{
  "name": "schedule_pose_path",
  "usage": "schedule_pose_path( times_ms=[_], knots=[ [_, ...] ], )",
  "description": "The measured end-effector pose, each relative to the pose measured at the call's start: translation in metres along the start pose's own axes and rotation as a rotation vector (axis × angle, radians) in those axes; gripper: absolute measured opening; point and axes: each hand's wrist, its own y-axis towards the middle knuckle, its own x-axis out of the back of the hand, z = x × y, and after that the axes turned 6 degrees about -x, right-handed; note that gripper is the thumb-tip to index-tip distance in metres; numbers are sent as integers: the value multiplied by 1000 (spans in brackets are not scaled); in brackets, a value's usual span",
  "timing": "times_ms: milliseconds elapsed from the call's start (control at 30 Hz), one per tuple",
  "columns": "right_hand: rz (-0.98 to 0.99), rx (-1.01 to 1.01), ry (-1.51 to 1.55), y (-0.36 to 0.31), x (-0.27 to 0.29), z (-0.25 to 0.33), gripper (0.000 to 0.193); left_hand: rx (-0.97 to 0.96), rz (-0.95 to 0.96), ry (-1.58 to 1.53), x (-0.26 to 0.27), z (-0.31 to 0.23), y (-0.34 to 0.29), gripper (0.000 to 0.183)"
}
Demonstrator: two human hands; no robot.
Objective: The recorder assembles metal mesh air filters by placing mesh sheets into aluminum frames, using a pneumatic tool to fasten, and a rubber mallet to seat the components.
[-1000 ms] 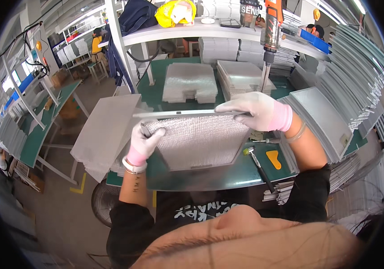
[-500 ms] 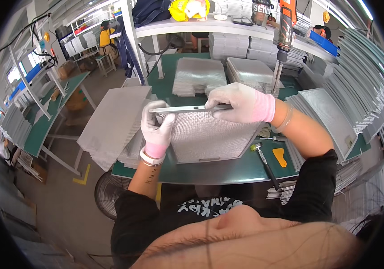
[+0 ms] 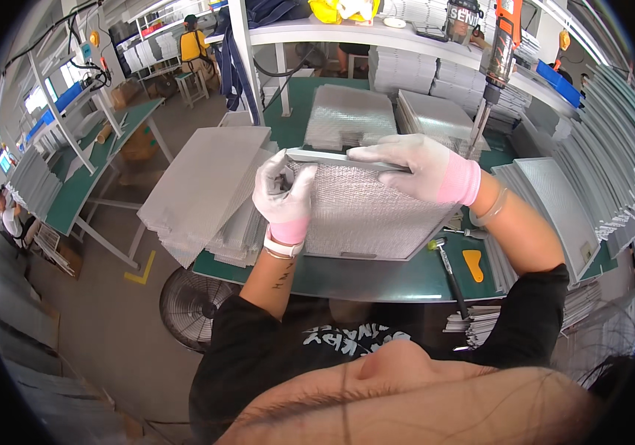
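A silvery metal mesh filter panel [image 3: 373, 211] in a thin frame stands tilted on the green-topped table, its lower edge toward me. My left hand [image 3: 284, 193], in a white glove with a pink cuff, is closed around the panel's upper left corner. Along the top frame bar lies my right hand [image 3: 425, 167], gloved alike, with fingers stretched over the bar and the thumb against the mesh side. The fingertips behind the panel are hidden.
Mesh sheets [image 3: 202, 178] are stacked on the left, with further filter stacks [image 3: 351, 115] behind. On the right lie a hammer [image 3: 447, 271] and a yellow scraper-like piece [image 3: 473, 265]. A power driver [image 3: 499, 55] hangs above. A fan [image 3: 193, 308] stands below on the left.
My right hand's curled fingers have straightened along the frame bar. My left hand's fingers have shifted at the corner. The whole view has swung slightly, so things appear farther right.
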Motion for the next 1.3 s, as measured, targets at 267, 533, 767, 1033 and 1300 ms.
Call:
schedule_pose_path(
  times_ms=[267, 533, 767, 1033, 1300],
  knots=[
    [34, 29, -24, 10, 1, -1, 57, 233, 29, -386, 13, 16, 5, 30],
    [-5, 19, -42, 11, -3, -11, 55, 169, 203, -201, 15, 19, 13, 33],
    [37, -24, 23, 11, -4, -12, 54, 79, 311, -295, 17, 34, 11, 30],
    [-523, -83, -470, -72, -7, 18, 37, 206, 254, -153, 20, 40, 16, 33],
    [-57, -1361, -442, -295, -194, -18, 44, -801, 1210, 15, -92, -84, 56, 29]
  ],
)
